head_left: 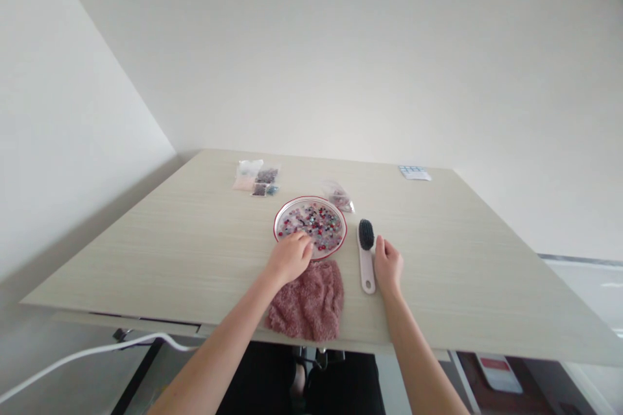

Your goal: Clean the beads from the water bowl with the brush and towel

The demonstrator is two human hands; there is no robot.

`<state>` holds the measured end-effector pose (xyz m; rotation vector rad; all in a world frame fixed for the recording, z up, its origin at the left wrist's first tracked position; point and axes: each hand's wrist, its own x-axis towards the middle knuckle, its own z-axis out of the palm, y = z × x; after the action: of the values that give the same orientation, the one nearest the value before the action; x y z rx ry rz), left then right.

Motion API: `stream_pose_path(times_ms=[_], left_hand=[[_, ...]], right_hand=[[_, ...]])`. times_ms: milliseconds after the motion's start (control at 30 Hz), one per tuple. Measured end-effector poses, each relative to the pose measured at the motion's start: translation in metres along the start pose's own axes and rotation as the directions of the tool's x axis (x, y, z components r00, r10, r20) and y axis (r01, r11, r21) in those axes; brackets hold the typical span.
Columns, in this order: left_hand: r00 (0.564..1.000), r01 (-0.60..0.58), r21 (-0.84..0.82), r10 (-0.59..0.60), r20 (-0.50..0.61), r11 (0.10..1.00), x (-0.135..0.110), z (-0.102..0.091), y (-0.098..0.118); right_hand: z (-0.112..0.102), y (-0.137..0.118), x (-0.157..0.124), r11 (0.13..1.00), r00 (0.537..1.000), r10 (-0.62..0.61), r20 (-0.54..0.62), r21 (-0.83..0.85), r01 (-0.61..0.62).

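My left hand (292, 255) is over the near left rim of a round white plate (344, 231) with a red edge. Its fingers are curled down toward the many small coloured beads (318, 224) spread in the plate; whatever is at the fingertips is hidden. Just below the plate lies a fluffy dusty-pink cloth (311, 301), partly under my left wrist. My right hand (388, 266) rests on the table as a loose fist, with nothing visible in it. Right beside it, apart from the fingers, is a white-handled brush (366, 259) with dark bristles facing up.
Several small clear bags (257, 178) of beads lie at the back left of the pale wooden table (195, 246). Another bag (339, 197) touches or nearly touches the plate's far right side. A blue-and-white printed packet (415, 173) lies near the wall. A white cable (97, 351) hangs below the front edge.
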<state>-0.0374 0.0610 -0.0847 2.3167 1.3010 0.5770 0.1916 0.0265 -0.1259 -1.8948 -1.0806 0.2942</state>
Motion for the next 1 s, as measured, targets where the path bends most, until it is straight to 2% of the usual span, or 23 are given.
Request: stream_pose_path(times_ms=[167, 233, 300, 400, 600, 800, 1000], left_hand=[[0.981, 0.105, 0.093, -0.087, -0.175, 0.99, 0.009, -0.009, -0.019], [0.974, 0.153, 0.163, -0.12, -0.193, 0.975, 0.014, -0.012, -0.023], [0.978, 0.162, 0.251, -0.122, -0.168, 0.954, 0.019, -0.014, -0.025], [0.991, 0.115, 0.359, -0.08, -0.111, 0.926, 0.027, -0.013, -0.024], [0.996, 0.092, 0.441, -0.078, -0.05, 0.893, 0.038, -0.009, -0.027], [0.996, 0.001, 0.316, -0.028, 0.08, 0.949, 0.039, -0.01, -0.033], [0.983, -0.025, 0.182, -0.009, 0.183, 0.983, 0.04, -0.006, -0.033]], right_hand=[[0.001, 0.002, 0.001, 1.0, 1.0, -0.003, 0.002, -0.019, 0.003], [0.002, 0.003, 0.001, 1.0, 1.0, 0.001, 0.001, -0.028, -0.001], [0.002, 0.004, 0.001, 0.999, 1.0, 0.007, 0.001, -0.038, -0.007], [0.003, 0.004, 0.002, 0.999, 1.0, 0.008, 0.007, -0.05, -0.007], [0.004, 0.004, 0.002, 0.998, 1.0, 0.001, 0.013, -0.068, 0.0], [0.004, 0.005, 0.002, 0.997, 1.0, -0.005, 0.019, -0.075, 0.006], [0.004, 0.005, 0.003, 0.996, 1.0, 0.0, 0.024, -0.09, 0.002]])
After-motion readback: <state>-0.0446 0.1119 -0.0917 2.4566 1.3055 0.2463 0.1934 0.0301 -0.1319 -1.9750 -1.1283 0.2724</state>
